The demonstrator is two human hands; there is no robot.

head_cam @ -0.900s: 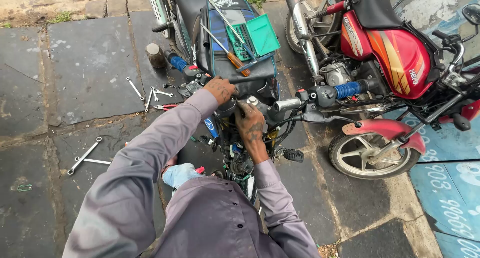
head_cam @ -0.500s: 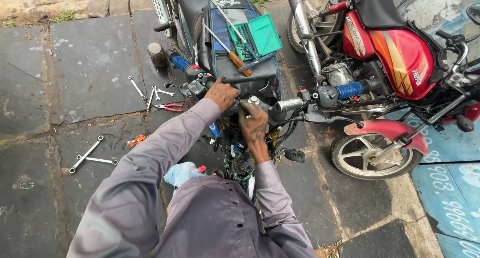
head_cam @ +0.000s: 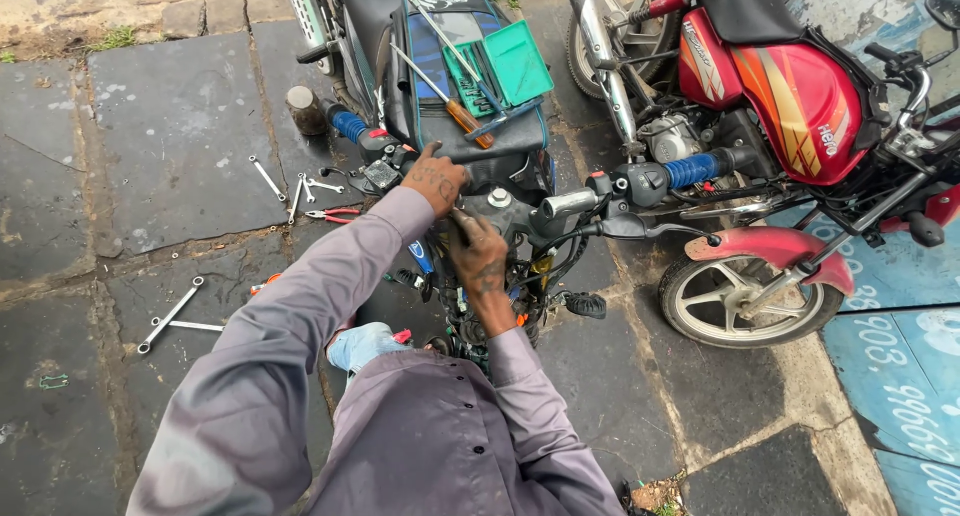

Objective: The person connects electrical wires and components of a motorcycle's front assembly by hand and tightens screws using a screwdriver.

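My left hand (head_cam: 433, 179) rests knuckles-up on the middle of the handlebar (head_cam: 560, 205) of the motorcycle (head_cam: 470, 126) in front of me, fingers curled down over the top; I cannot tell whether they actually grip anything underneath. My right hand (head_cam: 478, 254) sits just below and beside it, fingers bent in toward the steering head, close to the silver cap (head_cam: 497, 198) at the centre of the bar; whether it pinches a tool or a part is hidden by the hand itself. Both sleeves are grey-lilac.

Out from the hands, the bar runs to a blue grip (head_cam: 350, 126) on one side and a blue grip (head_cam: 693, 169) on the other, the latter with a black lever below it. On the black and blue tank cover just beyond my left hand lies a green tray (head_cam: 520, 61), with a wooden-handled screwdriver (head_cam: 440, 91) beside it and other long tools that cross it.

On the stone paving (head_cam: 150, 116) to my left lie red-handled pliers (head_cam: 335, 215), several small spanners (head_cam: 300, 188), and farther out two long spanners (head_cam: 172, 316). A red motorcycle (head_cam: 790, 96) stands well to my right, its front wheel (head_cam: 750, 301) near the other bike's footpeg (head_cam: 583, 303).
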